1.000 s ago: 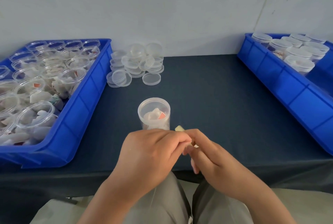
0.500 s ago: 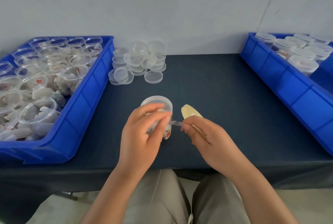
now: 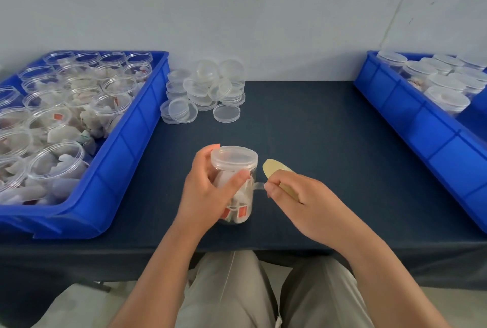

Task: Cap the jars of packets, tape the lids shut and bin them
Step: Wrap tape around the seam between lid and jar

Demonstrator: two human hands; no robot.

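Left hand grips capped jar; right hand pinches tape at the jar wall.

The left hand (image 3: pixel 208 193) curls its fingers (image 3: pixel 235 179) round the clear plastic jar of packets (image 3: pixel 241 203), which stands upright on the dark blue counter (image 3: pixel 329 143) with its clear round lid (image 3: pixel 234 157) seated. The right hand (image 3: pixel 300 202) pinches a short clear tape strip (image 3: pixel 258 185) that reaches the jar's side, and also holds a pale yellow flat piece with a rounded end (image 3: pixel 274 167). Loose clear lids (image 3: pixel 205 90) lie behind. The blue plastic bin of open jars (image 3: pixel 123 166) sits left; the blue plastic bin of capped jars (image 3: pixel 411 122) sits right.
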